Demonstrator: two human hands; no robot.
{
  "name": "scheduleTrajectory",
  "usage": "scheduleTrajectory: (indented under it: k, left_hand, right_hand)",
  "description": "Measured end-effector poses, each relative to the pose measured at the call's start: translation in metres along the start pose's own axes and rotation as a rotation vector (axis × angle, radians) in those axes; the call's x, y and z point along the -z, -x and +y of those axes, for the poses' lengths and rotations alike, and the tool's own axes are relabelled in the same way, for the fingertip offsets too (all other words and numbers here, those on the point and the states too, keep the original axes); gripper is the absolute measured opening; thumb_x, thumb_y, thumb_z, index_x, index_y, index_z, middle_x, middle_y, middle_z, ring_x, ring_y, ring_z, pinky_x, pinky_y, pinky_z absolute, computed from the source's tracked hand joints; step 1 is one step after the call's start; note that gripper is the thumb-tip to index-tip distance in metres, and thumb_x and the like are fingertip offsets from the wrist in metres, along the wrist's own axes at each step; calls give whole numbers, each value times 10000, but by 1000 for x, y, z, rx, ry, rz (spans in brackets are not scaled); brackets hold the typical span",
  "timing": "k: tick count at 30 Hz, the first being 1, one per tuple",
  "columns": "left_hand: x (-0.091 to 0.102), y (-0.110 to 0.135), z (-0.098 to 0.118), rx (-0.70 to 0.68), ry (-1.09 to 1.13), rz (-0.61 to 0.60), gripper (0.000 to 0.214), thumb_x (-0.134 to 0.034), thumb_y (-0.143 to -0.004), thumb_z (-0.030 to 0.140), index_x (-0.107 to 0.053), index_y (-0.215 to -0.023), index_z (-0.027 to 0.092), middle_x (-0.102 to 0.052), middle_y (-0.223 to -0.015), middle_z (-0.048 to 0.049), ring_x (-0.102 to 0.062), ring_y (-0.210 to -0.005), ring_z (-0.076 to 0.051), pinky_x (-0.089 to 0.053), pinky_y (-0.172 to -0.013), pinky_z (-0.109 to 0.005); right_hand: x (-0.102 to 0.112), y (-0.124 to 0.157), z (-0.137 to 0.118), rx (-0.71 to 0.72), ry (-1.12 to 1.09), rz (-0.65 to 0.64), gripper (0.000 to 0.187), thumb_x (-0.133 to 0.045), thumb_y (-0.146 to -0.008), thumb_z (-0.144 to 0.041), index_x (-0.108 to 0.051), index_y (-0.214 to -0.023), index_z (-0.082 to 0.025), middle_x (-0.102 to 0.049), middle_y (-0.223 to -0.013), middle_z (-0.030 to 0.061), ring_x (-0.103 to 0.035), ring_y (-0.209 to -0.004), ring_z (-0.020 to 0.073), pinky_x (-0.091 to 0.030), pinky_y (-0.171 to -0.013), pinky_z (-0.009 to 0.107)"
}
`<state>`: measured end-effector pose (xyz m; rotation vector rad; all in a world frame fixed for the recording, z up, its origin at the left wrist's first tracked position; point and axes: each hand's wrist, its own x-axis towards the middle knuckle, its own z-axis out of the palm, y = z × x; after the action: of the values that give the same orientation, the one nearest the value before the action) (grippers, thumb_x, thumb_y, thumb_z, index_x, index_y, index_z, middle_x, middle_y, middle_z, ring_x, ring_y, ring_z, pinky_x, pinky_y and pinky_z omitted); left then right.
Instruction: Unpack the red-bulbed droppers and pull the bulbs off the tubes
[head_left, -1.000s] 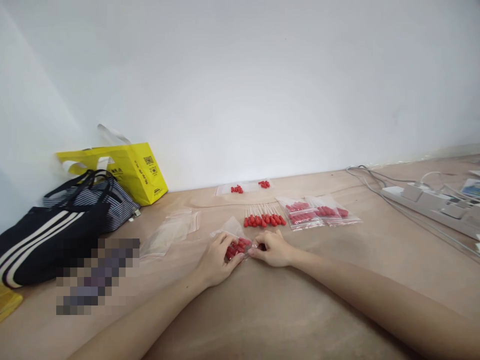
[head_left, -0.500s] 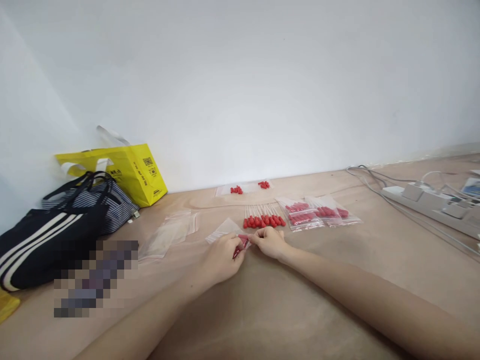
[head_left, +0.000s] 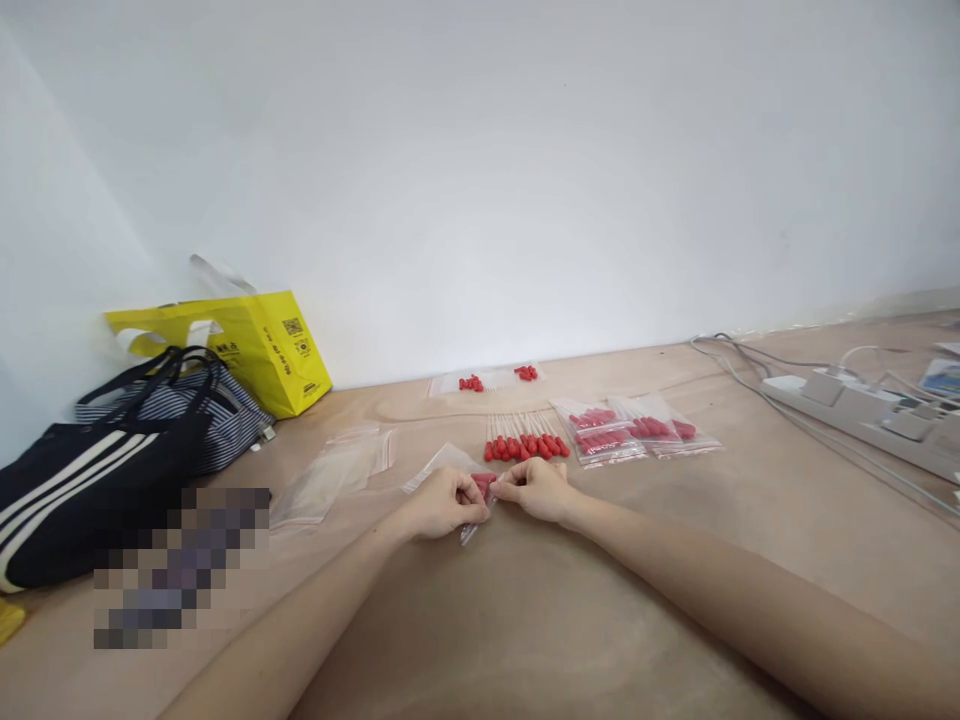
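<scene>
My left hand (head_left: 441, 505) and my right hand (head_left: 534, 489) meet at the middle of the wooden table (head_left: 525, 620). Both pinch a small clear zip bag (head_left: 450, 463) that holds red-tipped swabs (head_left: 482, 482). The left hand's fingers curl round the bag's near end; the right hand's fingertips grip its edge. Just behind the hands lies a loose row of red-tipped swabs (head_left: 525, 443). Two filled bags (head_left: 634, 430) lie to the right of that row.
Empty clear bags (head_left: 337, 472) lie left of my hands. A striped dark bag (head_left: 97, 470) and a yellow shopping bag (head_left: 247, 345) stand at the left by the wall. More swabs (head_left: 495, 379) lie near the wall. A power strip (head_left: 870, 410) with cables sits at the right.
The red swab tips showed openly between my hands a second ago; now my left fingers cover most of them. Both hands have drawn closer together on the bag.
</scene>
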<state>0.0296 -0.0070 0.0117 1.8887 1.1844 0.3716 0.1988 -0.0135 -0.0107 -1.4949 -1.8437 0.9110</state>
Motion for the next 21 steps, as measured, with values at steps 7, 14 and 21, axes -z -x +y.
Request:
scheduleTrajectory:
  k: [7,14,21]
  left_hand:
    - [0,-1,0,25,92,59,256,-662,-524,336,-498,-560,144,-502,-464,51,-435,-440,-74,-304,-437,-191]
    - [-1,1,0,24,114,104,307,-620,-581,415,-458,-567,155,-466,-456,61,-423,-433,-72,-291,-439,-194]
    - [-4,5,1,-71,-61,186,275,-514,-689,419,-441,-603,167,-442,-475,63,-420,-444,-86,-298,-437,-200]
  right_hand:
    - [2,1,1,-18,-27,-11,219,-579,-658,-422,-644,-605,-220,-629,-620,-52,-538,-693,139,-153,-902,412]
    - [2,5,-1,7,39,46,163,-570,-664,-351,-601,-635,-194,-604,-624,-44,-527,-666,131,-218,-830,370]
    - [2,20,4,661,419,245,213,-595,-681,-237,-566,-890,-218,-570,-821,9,-464,-785,149,-219,-731,309]
